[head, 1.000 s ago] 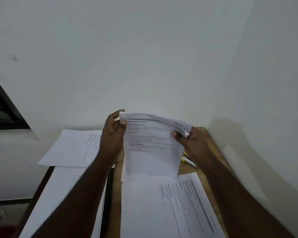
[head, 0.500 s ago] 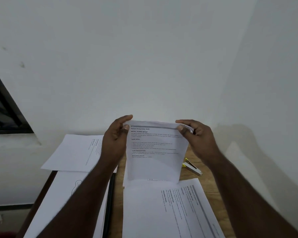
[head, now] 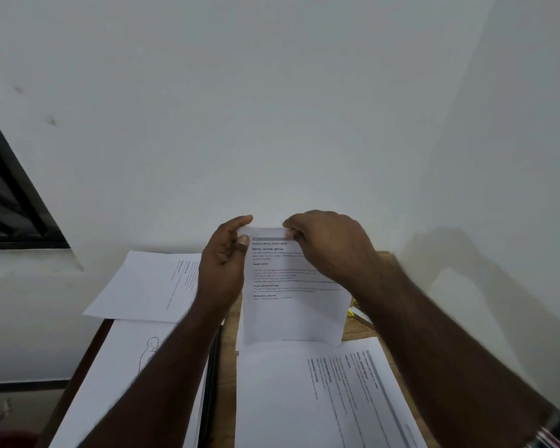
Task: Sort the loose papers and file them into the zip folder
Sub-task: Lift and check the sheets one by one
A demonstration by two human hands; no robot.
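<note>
Here, both hands are holding one printed sheet (head: 291,305) upright above the desk (head: 230,337), its text facing the camera; the left hand (head: 223,263) is pinching the sheet's top left corner, thumb on the front and fingers curled behind; the right hand (head: 330,244) is gripping the top edge just right of the middle, its fingers curled over the paper and hiding the top right part of the page. The two hands are sitting close together along that edge — only a short strip of paper is showing between them. The sheet's bottom edge is hanging just above another page (head: 320,392), which is lying flat on the near right of the desk with its text turned sideways. At far left a page (head: 143,286) is jutting out past the desk edge; nearer, under the left forearm, a drawing (head: 117,367) of a figure's outline is lying beside a dark strip (head: 211,376) — what that strip is cannot be told. A small yellow object (head: 353,313) is peeking out behind the right wrist, on the wood. A white wall (head: 272,108) is filling the background, with a dark window frame (head: 10,189) at left.
</note>
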